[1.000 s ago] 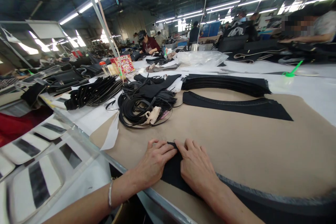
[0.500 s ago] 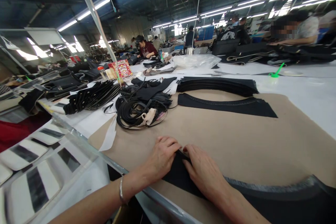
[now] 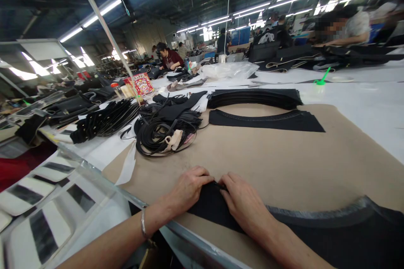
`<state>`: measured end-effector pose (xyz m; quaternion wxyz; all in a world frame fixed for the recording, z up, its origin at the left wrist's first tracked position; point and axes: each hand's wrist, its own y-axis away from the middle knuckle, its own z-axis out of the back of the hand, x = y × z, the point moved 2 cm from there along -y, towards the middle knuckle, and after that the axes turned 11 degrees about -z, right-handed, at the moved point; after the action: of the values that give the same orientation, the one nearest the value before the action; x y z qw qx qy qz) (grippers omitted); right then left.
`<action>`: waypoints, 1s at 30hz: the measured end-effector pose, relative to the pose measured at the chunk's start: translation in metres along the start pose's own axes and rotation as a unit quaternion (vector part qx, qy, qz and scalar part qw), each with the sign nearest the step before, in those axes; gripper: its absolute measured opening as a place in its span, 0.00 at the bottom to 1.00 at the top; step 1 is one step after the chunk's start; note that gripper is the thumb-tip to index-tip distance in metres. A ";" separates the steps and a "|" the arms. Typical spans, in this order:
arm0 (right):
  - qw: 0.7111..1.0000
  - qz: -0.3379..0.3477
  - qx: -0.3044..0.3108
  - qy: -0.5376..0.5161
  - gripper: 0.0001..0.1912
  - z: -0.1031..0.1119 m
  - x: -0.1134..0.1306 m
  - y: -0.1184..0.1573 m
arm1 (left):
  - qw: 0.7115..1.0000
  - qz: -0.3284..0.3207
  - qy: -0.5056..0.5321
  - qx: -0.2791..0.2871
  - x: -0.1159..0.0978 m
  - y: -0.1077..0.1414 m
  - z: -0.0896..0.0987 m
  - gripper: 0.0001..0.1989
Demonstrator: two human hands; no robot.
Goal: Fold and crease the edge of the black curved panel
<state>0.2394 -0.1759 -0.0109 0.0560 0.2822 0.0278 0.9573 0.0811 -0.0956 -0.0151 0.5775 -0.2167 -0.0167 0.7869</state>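
A large black fabric panel (image 3: 322,235) lies on the tan board (image 3: 268,164) in front of me, a shiny grey band along its curved edge. My left hand (image 3: 192,189) pinches the panel's far edge at its left end. Close beside it, my right hand (image 3: 244,201) grips the same edge, its fingers curled over a folded part. Only a small gap parts the two hands. The right forearm covers the middle of the panel. Farther off lies another black panel (image 3: 268,122) with a curved edge, in front of a stack of similar panels (image 3: 252,98).
Left of the stack lies a tangled coil of black strips (image 3: 154,134). More black pieces (image 3: 107,119) are heaped beyond it. A green pointed bottle (image 3: 321,79) stands at the back right. Along the left runs the table edge (image 3: 126,195), with pale panels below. Co-workers sit farther back.
The view has shifted slightly, so the table things sit a little farther left. My left hand has slid a little left along the edge; the right hand keeps its grip.
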 end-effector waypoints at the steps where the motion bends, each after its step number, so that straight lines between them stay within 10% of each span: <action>1: 1.000 0.001 0.002 -0.004 0.07 0.000 -0.001 0.000 | 1.000 0.003 0.001 0.002 -0.001 0.001 0.001 0.18; 19: 0.999 0.032 0.019 -0.033 0.10 0.008 -0.022 0.020 | 0.996 0.008 -0.058 0.073 -0.022 0.006 0.007 0.26; 30: 0.997 0.077 -0.015 -0.019 0.12 0.001 -0.034 0.027 | 0.997 0.016 -0.074 0.013 -0.044 -0.006 -0.001 0.20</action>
<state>0.2657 -0.2072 -0.0257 -0.0128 0.3012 -0.0089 0.9534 0.0973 -0.1346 -0.0004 0.5652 -0.1507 -0.0454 0.8098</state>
